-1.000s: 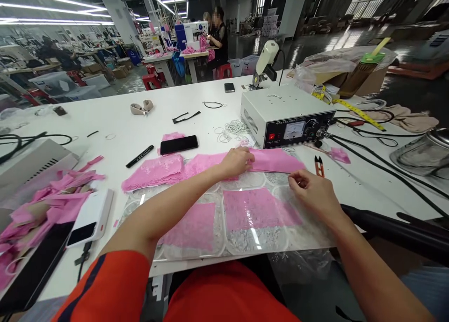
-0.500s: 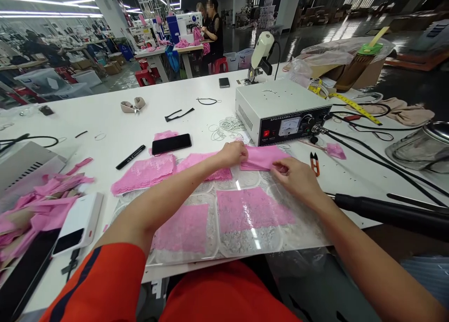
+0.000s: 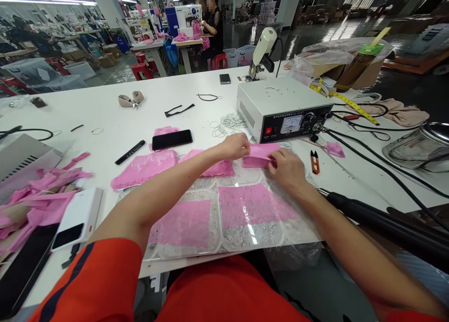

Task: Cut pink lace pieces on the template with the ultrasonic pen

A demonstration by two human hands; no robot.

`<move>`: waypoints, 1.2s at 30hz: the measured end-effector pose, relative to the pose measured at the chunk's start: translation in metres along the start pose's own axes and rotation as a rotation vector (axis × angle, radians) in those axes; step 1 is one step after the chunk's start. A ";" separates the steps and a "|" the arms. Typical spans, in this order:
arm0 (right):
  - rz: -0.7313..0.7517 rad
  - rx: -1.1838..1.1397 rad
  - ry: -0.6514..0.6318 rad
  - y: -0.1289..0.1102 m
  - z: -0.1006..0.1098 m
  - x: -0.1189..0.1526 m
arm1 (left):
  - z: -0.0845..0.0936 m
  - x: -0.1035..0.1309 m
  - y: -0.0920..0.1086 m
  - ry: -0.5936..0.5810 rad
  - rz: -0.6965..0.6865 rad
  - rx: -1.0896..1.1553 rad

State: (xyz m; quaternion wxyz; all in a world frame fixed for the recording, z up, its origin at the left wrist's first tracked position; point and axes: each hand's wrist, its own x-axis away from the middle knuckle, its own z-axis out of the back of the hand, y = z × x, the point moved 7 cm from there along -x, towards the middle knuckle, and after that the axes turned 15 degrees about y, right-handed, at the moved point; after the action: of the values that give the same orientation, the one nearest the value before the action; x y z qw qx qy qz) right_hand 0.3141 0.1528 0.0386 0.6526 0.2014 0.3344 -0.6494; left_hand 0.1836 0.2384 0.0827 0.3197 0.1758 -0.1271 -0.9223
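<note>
Both of my hands are at a small stack of smooth pink fabric pieces [image 3: 257, 161] in front of the grey box. My left hand [image 3: 235, 146] has its fingers closed at the stack's left end, on the top piece. At the right end, my right hand [image 3: 288, 168] pinches the edge of that piece, which is raised in a fold. Nearer me, a pink lace piece [image 3: 189, 221] and a wider pink lace piece [image 3: 252, 205] lie under a clear glossy sheet [image 3: 252, 237]. Left of my left hand are stacks of pink lace [image 3: 147, 167], partly behind my forearm.
A grey control box [image 3: 284, 109] with a dial stands behind the stack. Orange snips [image 3: 315, 162] and a black-handled tool [image 3: 368, 219] with cables are at right. A phone [image 3: 171, 140], a black pen [image 3: 130, 152] and pink scraps [image 3: 38, 205] lie at left.
The top pink piece's edge is now lifted into a fold between my hands. My right hand has shifted slightly up and left, its fingers closed on the edge.
</note>
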 end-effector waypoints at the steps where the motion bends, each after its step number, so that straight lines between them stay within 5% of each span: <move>1: 0.012 0.005 0.009 0.001 0.005 0.003 | 0.005 0.007 0.002 -0.008 -0.006 0.014; 6: 0.156 -0.031 0.011 -0.009 0.042 0.042 | 0.015 0.065 0.016 -0.097 -0.040 0.104; 11: 0.393 -0.121 0.029 -0.038 0.077 0.087 | 0.001 0.122 0.038 -0.194 -0.100 0.199; 15: 0.374 -0.187 0.004 -0.041 0.086 0.099 | -0.011 0.144 0.051 -0.222 -0.167 0.197; 28: -0.231 -0.271 -0.218 0.013 0.092 0.100 | -0.011 0.141 0.060 -0.307 -0.236 0.090; 36: -0.355 -0.250 -0.342 0.018 0.079 0.100 | -0.051 0.102 0.100 -0.197 -0.279 0.134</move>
State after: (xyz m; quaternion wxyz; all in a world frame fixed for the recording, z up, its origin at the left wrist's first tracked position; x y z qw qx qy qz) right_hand 0.3386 0.0276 0.0208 0.5952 -0.0551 0.3272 -0.7319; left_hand 0.1838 0.0906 0.0465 0.1624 0.1215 -0.1933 -0.9599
